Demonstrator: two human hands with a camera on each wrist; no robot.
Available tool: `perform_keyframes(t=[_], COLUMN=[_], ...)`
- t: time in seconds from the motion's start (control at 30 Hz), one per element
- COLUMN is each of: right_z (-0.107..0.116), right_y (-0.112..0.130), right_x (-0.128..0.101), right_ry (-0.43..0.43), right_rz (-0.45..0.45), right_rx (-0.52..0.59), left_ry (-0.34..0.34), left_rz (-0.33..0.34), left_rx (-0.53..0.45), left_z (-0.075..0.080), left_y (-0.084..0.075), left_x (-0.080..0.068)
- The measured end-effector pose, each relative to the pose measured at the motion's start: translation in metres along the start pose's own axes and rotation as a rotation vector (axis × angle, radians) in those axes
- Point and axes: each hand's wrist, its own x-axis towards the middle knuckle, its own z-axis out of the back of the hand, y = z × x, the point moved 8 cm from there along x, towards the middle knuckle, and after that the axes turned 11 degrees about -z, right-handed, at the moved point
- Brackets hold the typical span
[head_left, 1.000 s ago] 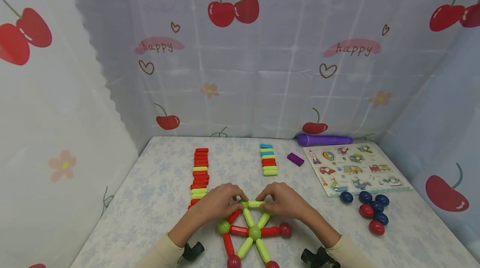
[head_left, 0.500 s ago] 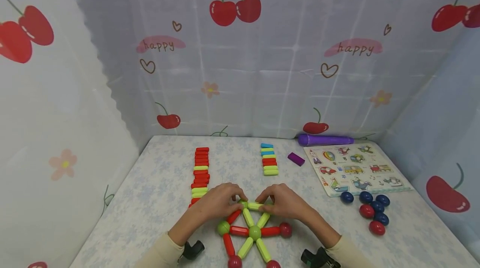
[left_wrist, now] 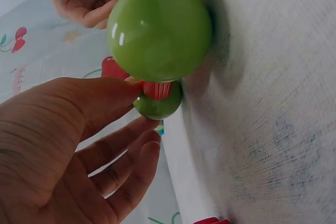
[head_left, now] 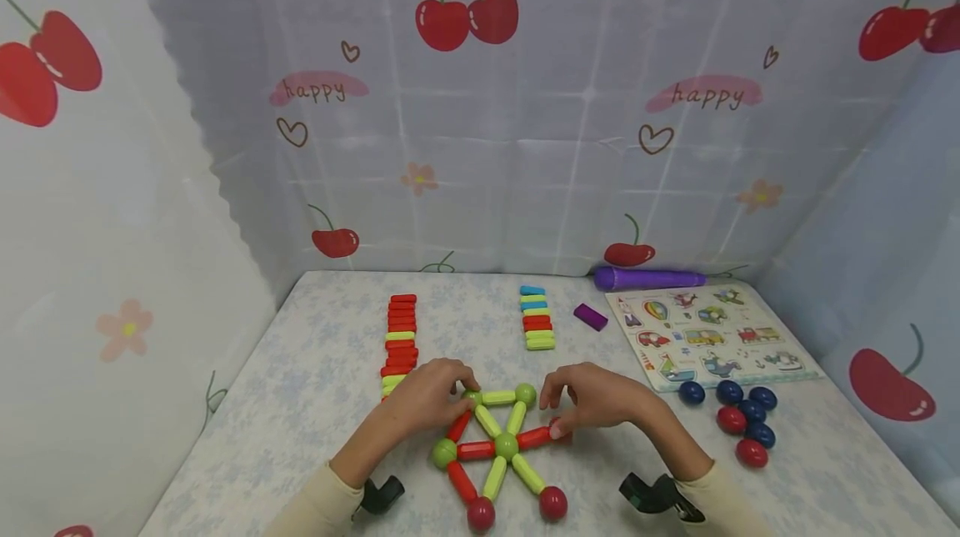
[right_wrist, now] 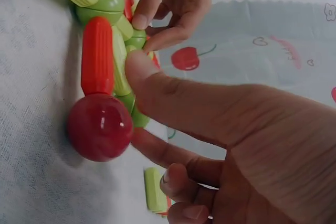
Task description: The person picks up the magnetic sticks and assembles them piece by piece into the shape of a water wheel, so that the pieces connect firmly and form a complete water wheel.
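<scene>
The left hand (head_left: 429, 393) pinches the far-left green ball (head_left: 473, 398) in its grip, the right hand (head_left: 600, 397) is loose-fingered around the right red ball (right_wrist: 100, 128), and their frame (head_left: 506, 446) lies between the counter's (head_left: 322, 404) side edges, well off the back edge.

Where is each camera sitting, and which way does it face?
Head: on the person's head, facing forward and down at the table; left hand, right hand and sleeves show.
Left wrist: on that wrist, facing a green ball; left hand in front, right hand behind.
Right wrist: on that wrist, facing a red ball; right hand in front, left hand behind.
Shared: both wrist views show both hands.
</scene>
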Motion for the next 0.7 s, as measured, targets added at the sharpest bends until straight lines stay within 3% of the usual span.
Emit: perform_keyframes(t=[0.17, 0.33, 0.47, 0.7], right_z=[-0.003, 0.001, 0.004, 0.005], right_y=[-0.002, -0.009, -0.013, -0.014], right_x=[0.003, 0.011, 0.016, 0.022], right_ry=[-0.009, -0.115, -0.204, -0.287], right_rz=[0.025, 0.003, -0.033, -0.007], right_rx=[-0.03, -0.055, -0.055, -0.067], left_ry=[-0.012, -0.013, 0.015, 0.1], left_rz=[-0.002, 0.017, 0.034, 0.07], left_rx=[0.02, 0.025, 0.037, 0.016], left_z=[0.003, 0.008, 0.01, 0.01], left_y=[0.0, -0.001, -0.006, -0.016], left_x=[-0.002, -0.006, -0.01, -0.016])
